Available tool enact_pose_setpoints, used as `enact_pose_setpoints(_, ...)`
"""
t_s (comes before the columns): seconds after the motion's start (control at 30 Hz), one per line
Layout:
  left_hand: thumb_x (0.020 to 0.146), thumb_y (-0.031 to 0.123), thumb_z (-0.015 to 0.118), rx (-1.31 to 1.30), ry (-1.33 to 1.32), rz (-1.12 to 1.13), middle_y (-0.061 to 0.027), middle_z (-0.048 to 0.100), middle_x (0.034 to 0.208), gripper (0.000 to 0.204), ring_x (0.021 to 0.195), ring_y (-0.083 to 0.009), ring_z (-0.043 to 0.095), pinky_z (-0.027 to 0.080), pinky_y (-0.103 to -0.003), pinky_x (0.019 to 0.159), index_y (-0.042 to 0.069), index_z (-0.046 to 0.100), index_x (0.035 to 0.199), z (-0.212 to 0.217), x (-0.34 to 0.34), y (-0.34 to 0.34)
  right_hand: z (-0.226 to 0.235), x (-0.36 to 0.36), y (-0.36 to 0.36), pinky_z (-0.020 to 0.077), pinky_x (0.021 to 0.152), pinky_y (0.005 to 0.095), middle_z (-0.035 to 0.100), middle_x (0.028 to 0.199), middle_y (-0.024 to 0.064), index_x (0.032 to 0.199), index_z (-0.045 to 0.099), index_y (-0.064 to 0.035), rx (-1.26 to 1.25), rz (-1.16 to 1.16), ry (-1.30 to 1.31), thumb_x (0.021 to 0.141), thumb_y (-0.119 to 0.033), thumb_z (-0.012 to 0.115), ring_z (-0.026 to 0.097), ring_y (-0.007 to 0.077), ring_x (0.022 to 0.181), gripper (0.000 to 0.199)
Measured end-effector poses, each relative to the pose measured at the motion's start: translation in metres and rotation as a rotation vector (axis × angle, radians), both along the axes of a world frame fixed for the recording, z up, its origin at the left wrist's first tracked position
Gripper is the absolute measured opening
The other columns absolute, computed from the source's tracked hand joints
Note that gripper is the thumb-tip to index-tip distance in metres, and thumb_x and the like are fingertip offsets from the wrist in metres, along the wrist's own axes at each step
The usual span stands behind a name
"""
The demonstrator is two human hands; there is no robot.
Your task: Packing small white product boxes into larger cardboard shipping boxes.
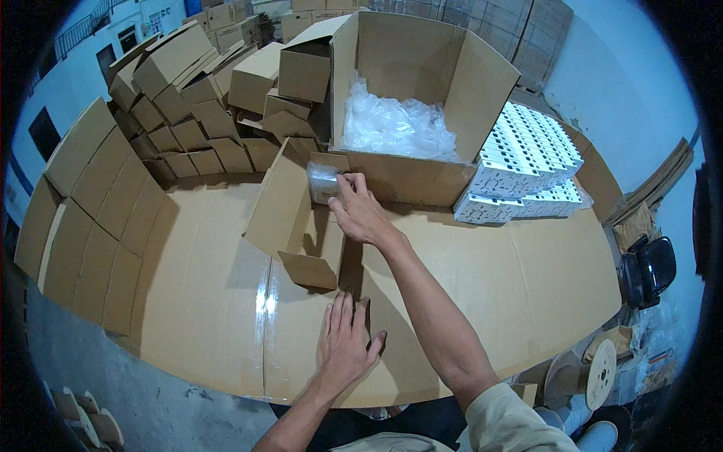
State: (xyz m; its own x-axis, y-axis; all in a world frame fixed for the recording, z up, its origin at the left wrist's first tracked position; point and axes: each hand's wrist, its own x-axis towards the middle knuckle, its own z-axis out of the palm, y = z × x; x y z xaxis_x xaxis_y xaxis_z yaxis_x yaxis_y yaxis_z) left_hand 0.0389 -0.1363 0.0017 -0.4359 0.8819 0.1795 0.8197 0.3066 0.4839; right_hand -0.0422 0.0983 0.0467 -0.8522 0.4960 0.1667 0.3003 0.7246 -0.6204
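My right hand (360,213) reaches forward and grips a small clear-wrapped packet (323,181) at the mouth of a small open cardboard box (280,207) that lies on the cardboard-covered table (489,279). My left hand (343,343) rests flat on the table near the front edge, fingers spread, holding nothing, just in front of the small box's lower flap (309,270).
A large open carton (410,177) with clear plastic bags (392,124) stands behind the small box. Stacks of white boxes (523,162) sit to its right. Folded small cardboard boxes (192,113) pile up at the back left; flat ones (90,218) line the left edge.
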Motion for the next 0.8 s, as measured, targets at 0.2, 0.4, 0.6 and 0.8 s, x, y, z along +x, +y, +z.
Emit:
enact_pose_setpoints(0.2, 0.09, 0.036, 0.067, 0.003, 0.021, -0.007, -0.0321, 0.04, 0.145, 0.072, 0.139, -0.0466, 0.035, 0.024, -0.054, 0.119, -0.004, 0.042, 0.143, -0.002, 0.002, 0.0, 0.023, 0.043, -0.007, 0.0411, 0.109, 0.0513, 0.032, 0.151, 0.0226, 0.147, 0.041, -0.0045, 0.02, 0.03, 0.187, 0.096, -0.028, 0.056, 0.05, 0.0471, 0.126, 0.058)
enact_pose_setpoints(0.4, 0.089, 0.034, 0.066, -0.039, 0.053, -0.018, -0.0251, 0.039, 0.151, 0.071, 0.142, -0.044, 0.032, 0.02, -0.055, 0.121, -0.002, 0.042, 0.145, -0.001, 0.003, 0.016, 0.044, 0.121, 0.004, 0.0456, 0.105, 0.0463, 0.049, 0.134, 0.0212, 0.122, 0.06, -0.0038, 0.258, 0.016, 0.285, 0.089, -0.013, 0.068, 0.051, 0.0396, 0.124, 0.035)
enact_pose_setpoints(0.6, 0.091, 0.031, 0.065, -0.025, 0.05, -0.079, -0.0222, 0.033, 0.156, 0.069, 0.147, -0.0416, 0.026, 0.019, -0.053, 0.122, -0.001, 0.04, 0.146, 0.001, -0.003, 0.055, 0.056, 0.203, 0.042, 0.0458, 0.104, 0.0454, 0.052, 0.13, 0.0183, 0.125, 0.059, -0.0031, 0.321, -0.105, 0.179, 0.089, -0.012, 0.068, 0.051, 0.0364, 0.125, 0.038)
enact_pose_setpoints(0.8, 0.093, 0.019, 0.061, 0.079, 0.071, -0.096, -0.0206, 0.04, 0.152, 0.054, 0.145, -0.0397, 0.031, 0.021, -0.051, 0.122, -0.001, 0.046, 0.141, -0.005, -0.021, 0.12, 0.05, 0.29, 0.102, 0.0489, 0.096, 0.0458, 0.055, 0.119, 0.0178, 0.123, 0.059, -0.0026, 0.396, -0.27, 0.174, 0.086, -0.012, 0.067, 0.055, 0.0365, 0.114, 0.039)
